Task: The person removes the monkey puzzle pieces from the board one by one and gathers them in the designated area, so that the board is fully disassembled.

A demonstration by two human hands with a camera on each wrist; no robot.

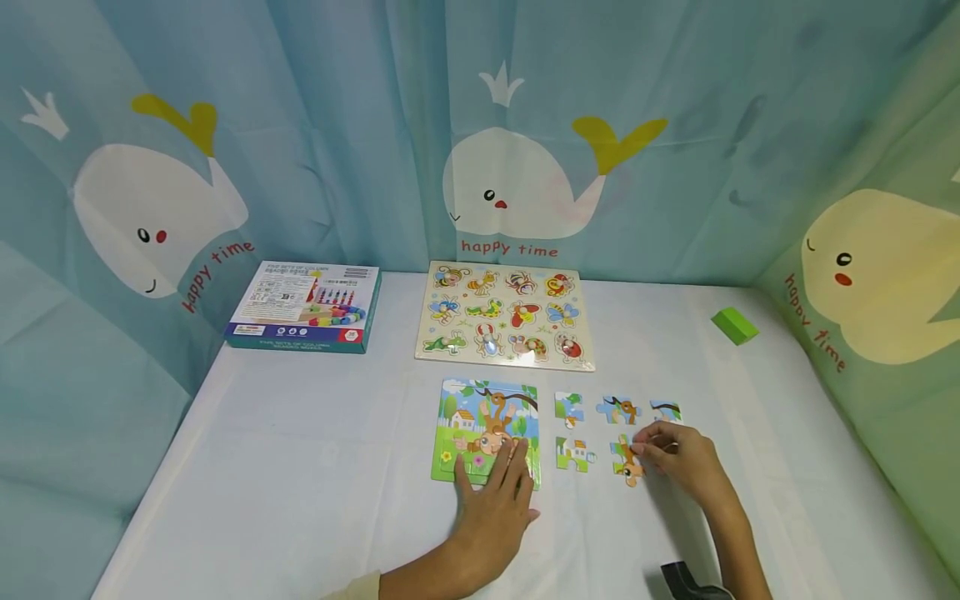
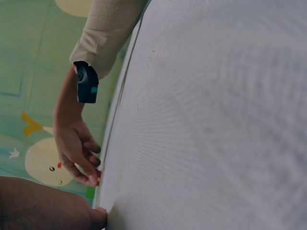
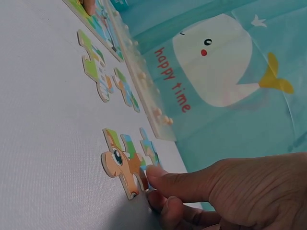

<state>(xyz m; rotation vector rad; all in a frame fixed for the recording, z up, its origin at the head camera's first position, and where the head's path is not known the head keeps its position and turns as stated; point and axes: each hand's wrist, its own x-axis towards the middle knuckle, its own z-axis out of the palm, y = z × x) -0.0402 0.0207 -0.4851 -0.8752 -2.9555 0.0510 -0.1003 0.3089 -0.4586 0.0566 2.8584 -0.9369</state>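
The monkey-face puzzle piece is thin and flat, with a smooth printed top, a pale cut edge, rounded knobs and scooped notches. It lies on the white counter, whose cloth cover shows a fine weave, beside the house puzzle piece and right of the square picture board. Seen from the head, the piece's long axis runs near to far, a rounded knob pointing toward the person. The right hand has a narrow grip, thumb and fingertips pinching the piece's right edge. The left hand rests on the board's lower part with fingers extended, its grip wide. Behind the board lies a flat, pegged rectangular insect board; a green block with straight edges sits to the far right.
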